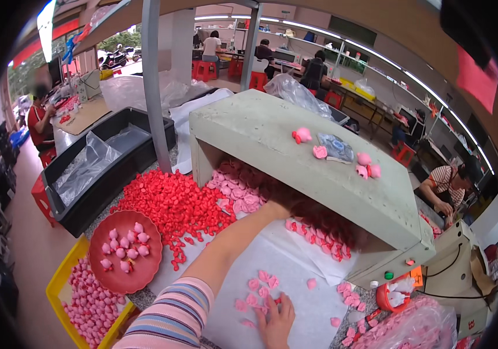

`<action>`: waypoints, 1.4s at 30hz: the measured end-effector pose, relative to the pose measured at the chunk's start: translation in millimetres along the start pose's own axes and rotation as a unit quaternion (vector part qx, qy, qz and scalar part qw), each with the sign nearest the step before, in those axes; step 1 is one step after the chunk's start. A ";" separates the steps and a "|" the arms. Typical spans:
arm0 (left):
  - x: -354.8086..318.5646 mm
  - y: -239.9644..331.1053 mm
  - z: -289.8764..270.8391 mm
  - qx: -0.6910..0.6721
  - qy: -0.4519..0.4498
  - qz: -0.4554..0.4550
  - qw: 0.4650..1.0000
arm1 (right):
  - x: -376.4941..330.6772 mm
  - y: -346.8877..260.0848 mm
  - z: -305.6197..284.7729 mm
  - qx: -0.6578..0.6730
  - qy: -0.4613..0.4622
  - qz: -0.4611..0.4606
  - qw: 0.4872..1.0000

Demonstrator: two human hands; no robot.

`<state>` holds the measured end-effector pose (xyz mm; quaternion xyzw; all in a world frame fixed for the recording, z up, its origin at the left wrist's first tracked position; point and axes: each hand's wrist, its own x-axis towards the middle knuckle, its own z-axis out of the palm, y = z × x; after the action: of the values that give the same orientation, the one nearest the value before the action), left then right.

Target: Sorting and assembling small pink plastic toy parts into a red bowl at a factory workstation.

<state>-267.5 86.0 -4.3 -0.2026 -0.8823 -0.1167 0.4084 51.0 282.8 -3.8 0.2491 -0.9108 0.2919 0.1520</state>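
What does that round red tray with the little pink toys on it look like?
The round red tray is a shallow plastic-looking dish with a low raised rim. It lies flat, partly over a yellow bin of more pink pieces, beside the heap of red pieces. About a dozen small pink figures sit on it. Neither hand touches it.

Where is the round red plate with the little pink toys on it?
In the head view, the red plate sits low on the left, resting on the yellow bin, beside the heap of red pieces.
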 end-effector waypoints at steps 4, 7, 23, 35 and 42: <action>-28.1 -10.2 -16.2 0.066 -0.073 -0.068 0.993 | 0.9 -7.7 0.2 0.016 0.008 -0.012 1.000; -28.9 18.2 -41.5 0.078 -0.098 -0.098 0.987 | 1.5 1.6 1.1 0.008 0.007 0.003 1.000; -131.3 179.9 -215.1 -0.142 -0.283 -0.154 0.936 | -26.7 -13.2 -41.3 0.027 -0.093 0.010 0.995; -68.6 129.8 -158.1 -0.102 -0.256 0.004 0.961 | 13.3 34.4 -78.6 0.015 -0.035 0.162 0.986; 65.2 34.9 -31.4 -0.114 -0.155 -0.081 0.978 | 6.0 34.7 -42.5 0.092 0.087 0.187 0.974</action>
<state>-268.6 122.5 67.3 -0.1910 -0.9293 -0.2169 0.2301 32.8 330.9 16.3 0.0611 -0.8939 0.4180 0.1502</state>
